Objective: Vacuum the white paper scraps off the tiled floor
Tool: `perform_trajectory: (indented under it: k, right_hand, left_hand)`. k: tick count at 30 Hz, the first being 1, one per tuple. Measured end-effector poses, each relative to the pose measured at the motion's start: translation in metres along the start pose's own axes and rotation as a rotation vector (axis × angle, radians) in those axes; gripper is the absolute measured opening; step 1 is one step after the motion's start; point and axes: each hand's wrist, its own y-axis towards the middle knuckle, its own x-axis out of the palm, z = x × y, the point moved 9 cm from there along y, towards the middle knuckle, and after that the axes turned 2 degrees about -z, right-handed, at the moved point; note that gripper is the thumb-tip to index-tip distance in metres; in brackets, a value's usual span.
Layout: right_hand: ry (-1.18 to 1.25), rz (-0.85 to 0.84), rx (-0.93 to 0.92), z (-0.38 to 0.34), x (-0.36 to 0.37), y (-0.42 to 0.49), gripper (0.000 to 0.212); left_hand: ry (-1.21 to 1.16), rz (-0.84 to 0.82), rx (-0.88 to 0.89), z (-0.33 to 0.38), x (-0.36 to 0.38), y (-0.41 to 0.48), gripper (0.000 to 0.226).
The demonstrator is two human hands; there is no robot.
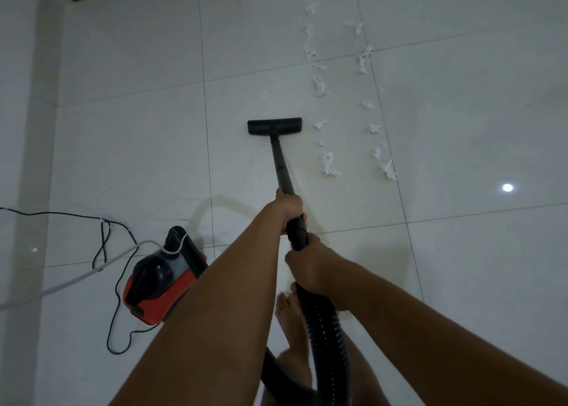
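Note:
A black vacuum wand runs from my hands to a flat black floor nozzle resting on the white tiled floor. My left hand grips the wand higher up; my right hand grips it lower, where the ribbed black hose begins. White paper scraps lie in two lines to the right of the nozzle: a nearer line and a farther line, both stretching away from me. The nozzle sits just left of the nearer line.
The red and black vacuum body stands on the floor at my left, with a black power cord looping around it and a grey cable running left. A white wall borders the left side. My bare feet are below my hands.

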Motion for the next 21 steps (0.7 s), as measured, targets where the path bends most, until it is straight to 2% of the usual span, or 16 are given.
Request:
perform_trajectory:
  k: [8, 12, 21]
  right_hand:
    - [-0.033, 0.025, -0.028, 0.040, 0.021, -0.005, 0.056]
    - [-0.008, 0.024, 0.018, 0.059, 0.033, -0.020, 0.048]
    - [-0.012, -0.092, 0.073, 0.091, 0.077, -0.070, 0.047]
  left_hand:
    - [0.026, -0.014, -0.005, -0.046, -0.003, 0.002, 0.054]
    - [0.062, -0.028, 0.003, -0.064, -0.006, -0.016, 0.058]
    - [0.017, -0.037, -0.057, -0.118, -0.024, -0.062, 0.054]
